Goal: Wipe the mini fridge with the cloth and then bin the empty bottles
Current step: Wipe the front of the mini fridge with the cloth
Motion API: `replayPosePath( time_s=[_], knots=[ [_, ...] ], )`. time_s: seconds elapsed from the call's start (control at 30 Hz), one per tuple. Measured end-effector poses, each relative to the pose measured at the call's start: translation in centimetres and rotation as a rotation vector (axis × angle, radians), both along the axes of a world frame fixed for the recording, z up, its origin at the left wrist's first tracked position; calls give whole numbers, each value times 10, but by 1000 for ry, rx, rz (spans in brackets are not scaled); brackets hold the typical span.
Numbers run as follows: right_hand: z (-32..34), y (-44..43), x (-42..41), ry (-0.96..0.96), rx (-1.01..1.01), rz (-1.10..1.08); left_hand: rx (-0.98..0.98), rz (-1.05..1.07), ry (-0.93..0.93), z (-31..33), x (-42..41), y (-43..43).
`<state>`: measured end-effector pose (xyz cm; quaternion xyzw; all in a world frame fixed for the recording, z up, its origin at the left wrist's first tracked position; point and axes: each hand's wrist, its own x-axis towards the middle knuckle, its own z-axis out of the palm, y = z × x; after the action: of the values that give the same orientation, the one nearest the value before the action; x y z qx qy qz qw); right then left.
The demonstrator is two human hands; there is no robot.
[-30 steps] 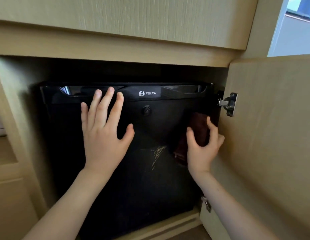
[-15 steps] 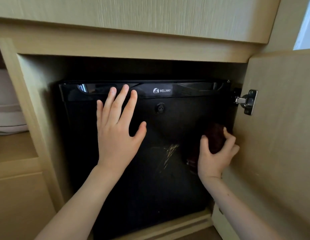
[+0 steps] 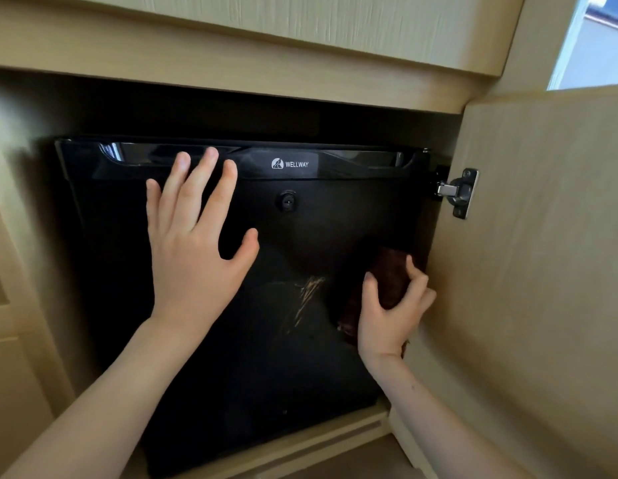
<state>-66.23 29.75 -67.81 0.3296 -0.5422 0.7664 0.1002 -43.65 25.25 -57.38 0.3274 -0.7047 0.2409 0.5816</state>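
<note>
A black mini fridge (image 3: 286, 357) with a closed door sits inside a light wooden cabinet. My left hand (image 3: 193, 250) lies flat on the upper left of the door, fingers spread and straight. At the door's right edge, my right hand (image 3: 390, 312) grips a dark brown cloth (image 3: 390, 274) against the door. Pale scratch marks show in the middle of the door. No bottles are in view.
The cabinet door (image 3: 542, 271) stands open on the right, close beside my right hand, with a metal hinge (image 3: 459, 191) near its top. A wooden ledge (image 3: 300, 447) runs below the fridge. The cabinet frame (image 3: 31, 305) borders the left side.
My right hand with the cloth has slid down the right edge of the fridge door. My left hand stays flat on the door. The camera has shifted a little.
</note>
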Motion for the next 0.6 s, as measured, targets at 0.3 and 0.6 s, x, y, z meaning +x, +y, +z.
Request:
replayPosePath(
  time_s=[0.3,0.6],
  knots=[
    [-55,7,5,152,101,19,-24,11,5,-1,-2,-3],
    [18,-12,18,151,-37,-1,-17,28,4,0,-3,-1]
  ],
)
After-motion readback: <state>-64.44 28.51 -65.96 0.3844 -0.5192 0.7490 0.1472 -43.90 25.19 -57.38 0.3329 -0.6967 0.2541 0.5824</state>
